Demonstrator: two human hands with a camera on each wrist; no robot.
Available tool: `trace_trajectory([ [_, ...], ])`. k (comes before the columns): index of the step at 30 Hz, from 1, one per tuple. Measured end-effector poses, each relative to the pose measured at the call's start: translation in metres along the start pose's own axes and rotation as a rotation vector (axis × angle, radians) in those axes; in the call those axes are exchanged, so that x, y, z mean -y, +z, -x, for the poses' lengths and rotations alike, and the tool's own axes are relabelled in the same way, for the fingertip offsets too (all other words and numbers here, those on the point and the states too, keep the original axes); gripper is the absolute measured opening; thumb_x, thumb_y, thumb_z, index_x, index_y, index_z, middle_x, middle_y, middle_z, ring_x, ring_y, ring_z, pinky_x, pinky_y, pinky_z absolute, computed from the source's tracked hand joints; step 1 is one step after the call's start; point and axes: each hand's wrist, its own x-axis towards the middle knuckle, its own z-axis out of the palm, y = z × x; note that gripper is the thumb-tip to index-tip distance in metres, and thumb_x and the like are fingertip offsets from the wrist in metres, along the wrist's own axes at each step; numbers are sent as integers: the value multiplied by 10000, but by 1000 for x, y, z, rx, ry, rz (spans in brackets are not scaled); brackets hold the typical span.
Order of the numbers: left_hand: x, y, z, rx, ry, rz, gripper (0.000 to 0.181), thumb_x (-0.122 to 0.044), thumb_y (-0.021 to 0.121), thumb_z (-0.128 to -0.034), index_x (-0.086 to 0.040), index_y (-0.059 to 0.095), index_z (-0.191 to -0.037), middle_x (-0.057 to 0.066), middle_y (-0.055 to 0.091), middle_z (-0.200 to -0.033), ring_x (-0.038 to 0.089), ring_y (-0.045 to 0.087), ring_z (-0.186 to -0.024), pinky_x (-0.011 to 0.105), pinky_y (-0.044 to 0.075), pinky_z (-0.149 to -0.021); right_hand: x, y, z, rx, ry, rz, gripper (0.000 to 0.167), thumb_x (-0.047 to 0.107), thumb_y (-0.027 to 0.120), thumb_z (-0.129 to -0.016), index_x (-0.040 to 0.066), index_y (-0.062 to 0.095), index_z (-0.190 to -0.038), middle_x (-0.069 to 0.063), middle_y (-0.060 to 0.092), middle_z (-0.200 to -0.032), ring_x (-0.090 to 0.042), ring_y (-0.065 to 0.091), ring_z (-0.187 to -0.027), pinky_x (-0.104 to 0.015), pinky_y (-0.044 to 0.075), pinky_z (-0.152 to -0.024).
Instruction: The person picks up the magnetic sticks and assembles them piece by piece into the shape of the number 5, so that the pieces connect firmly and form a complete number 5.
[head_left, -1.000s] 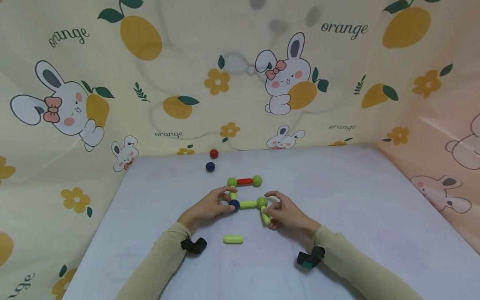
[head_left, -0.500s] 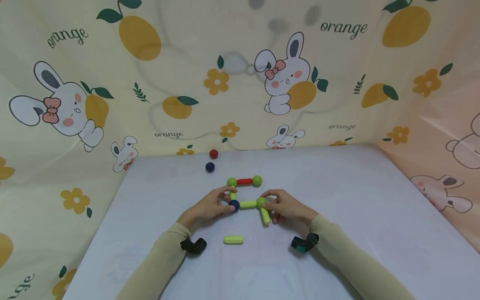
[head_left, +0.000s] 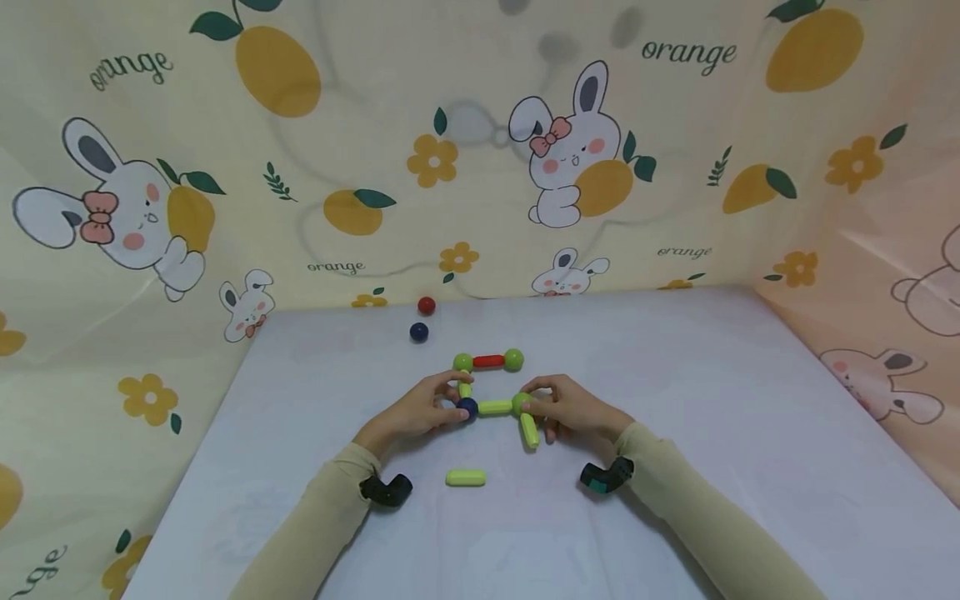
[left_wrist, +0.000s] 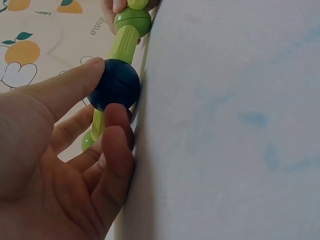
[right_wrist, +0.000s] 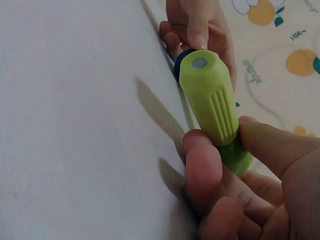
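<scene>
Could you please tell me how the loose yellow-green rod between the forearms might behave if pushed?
The loose rod would probably slide or roll, as it lies on its long side, attached to nothing. Its straight, solid-looking body suggests it is stiff and unlikely to bend. If it matches the ridged rod at the right hand, it should be fairly easy to grip.

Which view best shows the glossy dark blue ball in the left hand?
Left wrist: there the dark blue ball is large, mostly uncovered. Head shows it small, partly hidden; right wrist, only an edge behind the ribbed yellow-green rod.
</scene>
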Motion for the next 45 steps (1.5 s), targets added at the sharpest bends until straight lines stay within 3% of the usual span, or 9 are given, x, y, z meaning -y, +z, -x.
trace_trajectory([
  [12,1,-2,3,5,4,-4,554,-170,702,-955,-202,484,-1464,92,589,-1127,130,503,-582,247,437,-553,2,2,0,-2,-9,-5,483,343,622,-1009,47,545,-1383,6,622,-572,-98,545,-463,-215,426,-451],
  [18,0,-4,4,14,19,-16,540,-198,662,-986,-181,459,-1486,119,595,-1192,143,569,-689,262,480,-609,1,0,1,3,-16,-14,493,339,629,-1005,40,542,-1387,5,626,-573,-98,550,-462,-213,434,-454],
  [24,0,-13,6,6,21,-48,486,-237,614,-1018,-186,467,-1479,159,620,-1259,174,615,-797,280,509,-669,0,-1,1,14,-27,-22,500,344,623,-1009,37,531,-1393,6,629,-577,-97,550,-466,-216,440,-456],
  [29,0,-24,6,-28,34,-35,447,-248,575,-1036,-164,482,-1465,170,643,-1220,188,634,-798,296,526,-674,2,-1,1,18,-16,-26,489,340,628,-1006,55,539,-1393,5,628,-575,-98,553,-472,-217,438,-459],
  [36,-2,-42,-1,-167,50,9,424,-213,577,-1030,-80,514,-1427,212,683,-1150,197,644,-771,291,537,-619,2,-2,0,23,-19,-18,488,328,620,-1012,43,532,-1397,9,630,-577,-96,562,-475,-218,446,-461],
  [41,1,-54,-13,-367,71,45,368,-173,554,-1036,-25,547,-1373,242,647,-1168,272,663,-848,245,509,-593,2,-4,0,20,-20,-24,499,328,619,-1012,29,525,-1400,15,629,-575,-89,561,-468,-211,448,-463],
  [45,4,-61,-24,-520,32,35,359,-154,565,-1025,-41,546,-1365,202,605,-1239,332,658,-976,251,529,-639,1,-4,0,31,-24,-29,499,321,621,-1011,25,523,-1401,21,633,-580,-86,563,-465,-207,450,-463],
])
